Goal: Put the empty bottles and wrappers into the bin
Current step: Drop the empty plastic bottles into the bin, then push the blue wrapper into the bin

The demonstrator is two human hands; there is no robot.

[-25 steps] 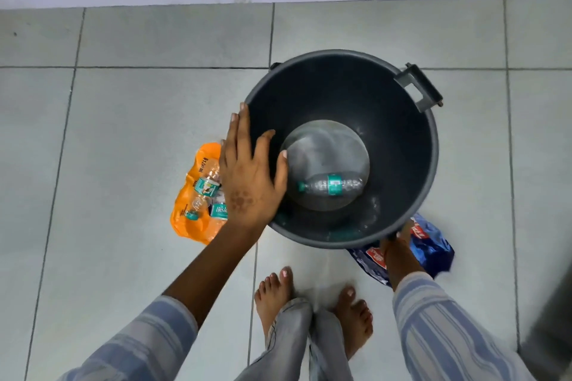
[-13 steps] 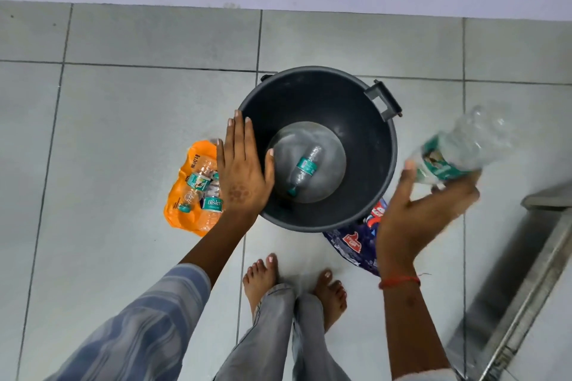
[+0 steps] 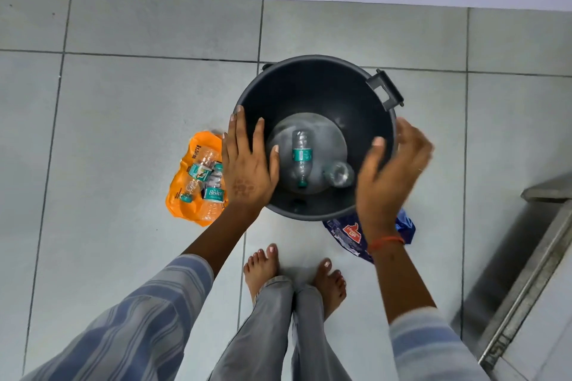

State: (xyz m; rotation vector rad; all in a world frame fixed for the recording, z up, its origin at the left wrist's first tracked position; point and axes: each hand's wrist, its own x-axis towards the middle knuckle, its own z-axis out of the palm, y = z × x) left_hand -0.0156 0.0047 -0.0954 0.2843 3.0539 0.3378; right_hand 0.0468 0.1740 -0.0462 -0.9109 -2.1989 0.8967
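Second bottle (image 3: 339,174) now in bin (image 3: 312,86) | right hand (image 3: 390,170) spread, empty | grey tiled floor (image 3: 123,102)

I see a dark grey bin (image 3: 312,86) with a paler, silvery-grey floor inside. On that floor lies a clear bottle (image 3: 301,158) with a teal label band and teal cap; at its 4 o'clock sits a second clear bottle (image 3: 339,174), colourless as far as I can tell. At the bin's 9 o'clock is an orange wrapper (image 3: 185,204) carrying clear bottles with teal-and-white labels. At 5 o'clock, a dark blue wrapper (image 3: 346,233) with a red-and-white patch. My sleeves are blue-grey striped, the trousers plain grey, a red-orange thread rings the right wrist. The floor tiles are pale grey with dark grout.
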